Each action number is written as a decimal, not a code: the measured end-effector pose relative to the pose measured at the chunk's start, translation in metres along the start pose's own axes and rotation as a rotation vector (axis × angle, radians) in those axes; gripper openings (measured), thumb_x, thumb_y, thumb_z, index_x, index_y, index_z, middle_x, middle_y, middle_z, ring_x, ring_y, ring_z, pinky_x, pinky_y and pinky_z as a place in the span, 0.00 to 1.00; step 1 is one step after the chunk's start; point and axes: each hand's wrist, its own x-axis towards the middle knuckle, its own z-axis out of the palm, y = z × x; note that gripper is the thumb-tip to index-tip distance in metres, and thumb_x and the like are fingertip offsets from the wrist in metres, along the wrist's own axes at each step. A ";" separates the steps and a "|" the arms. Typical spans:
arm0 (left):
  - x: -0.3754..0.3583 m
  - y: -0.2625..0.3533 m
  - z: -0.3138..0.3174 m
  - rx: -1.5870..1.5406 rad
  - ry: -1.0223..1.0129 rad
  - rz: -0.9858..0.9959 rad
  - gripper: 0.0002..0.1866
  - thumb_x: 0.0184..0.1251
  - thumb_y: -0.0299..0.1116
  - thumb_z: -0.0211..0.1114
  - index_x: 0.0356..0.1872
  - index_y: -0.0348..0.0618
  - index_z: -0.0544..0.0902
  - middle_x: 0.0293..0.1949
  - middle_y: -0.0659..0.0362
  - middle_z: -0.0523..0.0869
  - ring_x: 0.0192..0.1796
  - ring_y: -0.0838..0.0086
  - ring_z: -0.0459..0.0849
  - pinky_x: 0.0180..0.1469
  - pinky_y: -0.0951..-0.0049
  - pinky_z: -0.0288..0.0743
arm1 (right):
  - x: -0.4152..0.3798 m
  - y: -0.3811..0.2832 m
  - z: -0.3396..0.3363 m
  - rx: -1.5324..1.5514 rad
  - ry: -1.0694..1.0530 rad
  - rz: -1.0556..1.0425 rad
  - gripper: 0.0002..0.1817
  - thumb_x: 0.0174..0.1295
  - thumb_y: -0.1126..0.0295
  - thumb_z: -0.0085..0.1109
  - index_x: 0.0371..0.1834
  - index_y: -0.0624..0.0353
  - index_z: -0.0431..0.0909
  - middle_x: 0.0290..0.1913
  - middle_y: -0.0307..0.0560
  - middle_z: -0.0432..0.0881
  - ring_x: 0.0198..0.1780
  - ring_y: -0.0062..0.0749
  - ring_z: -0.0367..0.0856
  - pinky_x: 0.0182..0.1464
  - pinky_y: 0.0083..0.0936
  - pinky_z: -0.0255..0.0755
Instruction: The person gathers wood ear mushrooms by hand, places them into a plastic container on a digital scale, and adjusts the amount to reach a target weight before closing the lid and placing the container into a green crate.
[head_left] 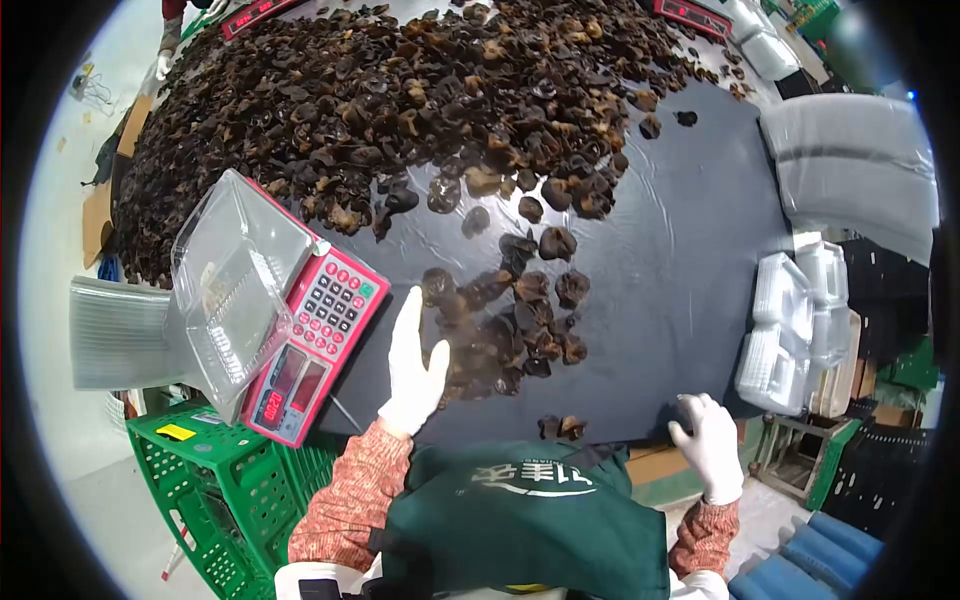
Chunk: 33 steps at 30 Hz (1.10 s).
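My left hand [412, 372], in a white glove, is over the dark table with fingers apart, beside a loose group of dark, wrinkled fungus pieces [533, 318]. Nothing is in it. At the table's near right edge is my right hand [708, 440], also gloved; its fingers are bent, and a small dark thing shows by the fingertips. Left of my left hand stands a red scale [318, 335] with a lit display. An open clear plastic container [235, 285] rests tilted on it. The big heap of fungus [400, 110] covers the far part of the table [690, 280].
Stacked clear trays [775, 340] stand at the right, with stacked lids [850, 160] behind. More clear lids [125, 335] lie at the left. Green crates [215, 490] are below the scale. Two more scales [690, 15] are at the far side, near another person's gloved hand [164, 66].
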 end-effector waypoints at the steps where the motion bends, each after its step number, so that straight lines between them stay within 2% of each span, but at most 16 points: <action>1: -0.001 -0.004 0.002 -0.005 0.017 0.013 0.40 0.66 0.24 0.63 0.79 0.34 0.60 0.77 0.41 0.67 0.78 0.49 0.67 0.79 0.57 0.59 | 0.007 -0.011 0.002 0.130 0.047 -0.068 0.20 0.54 0.66 0.72 0.51 0.56 0.83 0.43 0.48 0.83 0.47 0.47 0.84 0.49 0.40 0.77; 2: -0.001 0.000 0.002 0.008 0.012 0.012 0.40 0.66 0.23 0.63 0.79 0.35 0.60 0.77 0.41 0.67 0.78 0.49 0.67 0.79 0.58 0.59 | 0.012 -0.022 0.006 0.261 0.095 -0.133 0.20 0.55 0.66 0.71 0.52 0.56 0.82 0.43 0.48 0.83 0.47 0.47 0.83 0.49 0.40 0.77; 6: -0.001 -0.004 0.005 -0.004 0.028 0.021 0.40 0.66 0.23 0.63 0.80 0.36 0.60 0.77 0.42 0.67 0.78 0.50 0.67 0.79 0.59 0.59 | 0.021 -0.099 0.025 0.449 -0.037 -0.386 0.18 0.56 0.70 0.68 0.51 0.55 0.83 0.48 0.46 0.81 0.47 0.45 0.83 0.48 0.39 0.77; 10: -0.002 -0.003 0.005 -0.034 0.029 -0.004 0.40 0.66 0.23 0.63 0.80 0.37 0.60 0.77 0.42 0.67 0.78 0.50 0.67 0.79 0.59 0.60 | 0.024 -0.105 0.081 0.469 0.036 -0.488 0.13 0.57 0.73 0.66 0.45 0.53 0.82 0.43 0.45 0.78 0.41 0.42 0.82 0.42 0.36 0.78; 15: -0.003 -0.002 0.005 0.024 0.013 -0.007 0.39 0.66 0.21 0.62 0.80 0.37 0.60 0.77 0.42 0.66 0.78 0.50 0.67 0.79 0.58 0.60 | 0.029 -0.103 0.085 0.753 0.047 -0.438 0.10 0.58 0.78 0.61 0.42 0.53 0.81 0.41 0.49 0.78 0.39 0.46 0.82 0.41 0.35 0.78; 18: -0.001 0.003 0.003 -0.016 0.016 -0.009 0.40 0.66 0.22 0.63 0.80 0.37 0.60 0.77 0.42 0.67 0.78 0.50 0.67 0.79 0.58 0.60 | 0.038 -0.111 0.072 0.908 0.043 -0.289 0.12 0.58 0.82 0.59 0.43 0.56 0.81 0.40 0.48 0.77 0.36 0.42 0.81 0.40 0.33 0.77; 19: -0.001 -0.001 0.005 -0.041 0.029 -0.008 0.40 0.65 0.23 0.63 0.80 0.37 0.61 0.77 0.42 0.67 0.78 0.51 0.68 0.79 0.59 0.60 | 0.041 -0.113 0.072 0.930 0.055 -0.267 0.14 0.61 0.80 0.61 0.49 0.57 0.82 0.43 0.48 0.79 0.39 0.37 0.82 0.43 0.30 0.78; 22: -0.002 -0.004 0.004 0.017 0.020 0.007 0.40 0.65 0.23 0.64 0.79 0.37 0.61 0.77 0.42 0.68 0.78 0.52 0.68 0.79 0.59 0.60 | 0.055 -0.132 0.049 1.047 0.163 -0.331 0.17 0.63 0.79 0.62 0.56 0.58 0.81 0.47 0.49 0.81 0.41 0.33 0.84 0.46 0.28 0.79; 23: -0.001 -0.003 0.004 0.010 0.019 0.000 0.40 0.65 0.23 0.64 0.79 0.37 0.61 0.76 0.42 0.68 0.78 0.51 0.68 0.79 0.59 0.60 | 0.057 -0.130 0.050 1.040 0.156 -0.332 0.24 0.59 0.82 0.66 0.60 0.61 0.79 0.49 0.49 0.81 0.40 0.29 0.85 0.48 0.24 0.79; 24: -0.001 -0.002 0.004 0.005 0.018 -0.009 0.40 0.65 0.23 0.64 0.79 0.36 0.61 0.76 0.42 0.68 0.77 0.51 0.68 0.79 0.59 0.61 | 0.054 -0.127 0.051 1.039 0.127 -0.246 0.22 0.59 0.82 0.67 0.59 0.61 0.80 0.48 0.47 0.81 0.42 0.28 0.85 0.48 0.26 0.79; 26: 0.000 -0.002 0.003 -0.007 0.018 -0.014 0.40 0.65 0.23 0.64 0.79 0.36 0.61 0.76 0.42 0.68 0.77 0.51 0.68 0.79 0.59 0.61 | 0.048 -0.112 0.057 0.859 -0.031 -0.312 0.21 0.59 0.76 0.71 0.58 0.58 0.81 0.48 0.46 0.82 0.41 0.32 0.86 0.48 0.29 0.80; 28: -0.001 -0.002 0.003 -0.023 0.017 -0.008 0.40 0.65 0.23 0.64 0.79 0.35 0.61 0.76 0.42 0.68 0.77 0.51 0.68 0.79 0.59 0.61 | 0.043 -0.115 0.061 0.536 -0.045 -0.488 0.20 0.61 0.63 0.70 0.57 0.51 0.81 0.43 0.44 0.80 0.37 0.42 0.83 0.41 0.35 0.79; 29: 0.000 0.000 0.003 -0.017 0.015 -0.009 0.39 0.65 0.23 0.64 0.79 0.35 0.61 0.76 0.42 0.68 0.78 0.51 0.68 0.79 0.59 0.61 | 0.040 -0.118 0.069 0.473 -0.042 -0.558 0.21 0.59 0.60 0.71 0.56 0.49 0.82 0.40 0.43 0.78 0.36 0.40 0.82 0.39 0.35 0.78; 33: -0.001 -0.003 0.002 -0.028 0.011 -0.008 0.39 0.65 0.24 0.64 0.79 0.35 0.62 0.76 0.42 0.68 0.78 0.51 0.68 0.79 0.59 0.61 | 0.047 -0.121 0.086 0.417 -0.032 -0.657 0.10 0.60 0.64 0.69 0.44 0.50 0.84 0.37 0.42 0.78 0.35 0.38 0.80 0.39 0.33 0.76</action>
